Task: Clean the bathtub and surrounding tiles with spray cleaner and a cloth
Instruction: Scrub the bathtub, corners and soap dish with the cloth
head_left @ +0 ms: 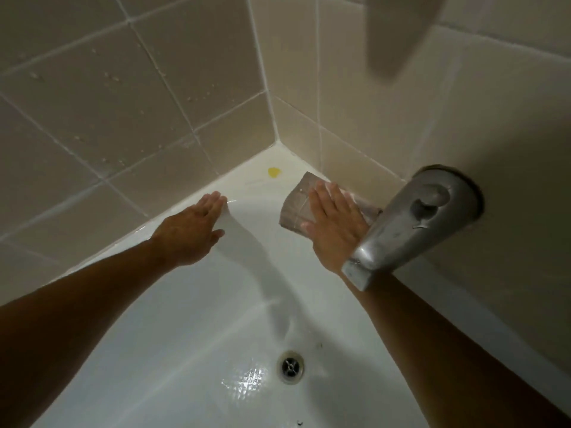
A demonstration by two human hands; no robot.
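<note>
The white bathtub (191,319) fills the lower view, with beige tiles (129,97) on the walls around its far corner. My right hand (333,223) lies flat with straight fingers on a grey-brown cloth (295,205), pressing it against the tub's end wall just below the rim. My left hand (193,230) rests flat with straight fingers on the tub's left rim, holding nothing. A yellow spot (274,172) sits on the rim in the corner, between the two hands and farther back. No spray bottle is in view.
A metal tub spout (411,223) juts from the right wall over my right wrist. The drain (290,366) lies in the tub floor below. Water drops dot the left tiles. A blurred pale object (398,32) hangs at the top right.
</note>
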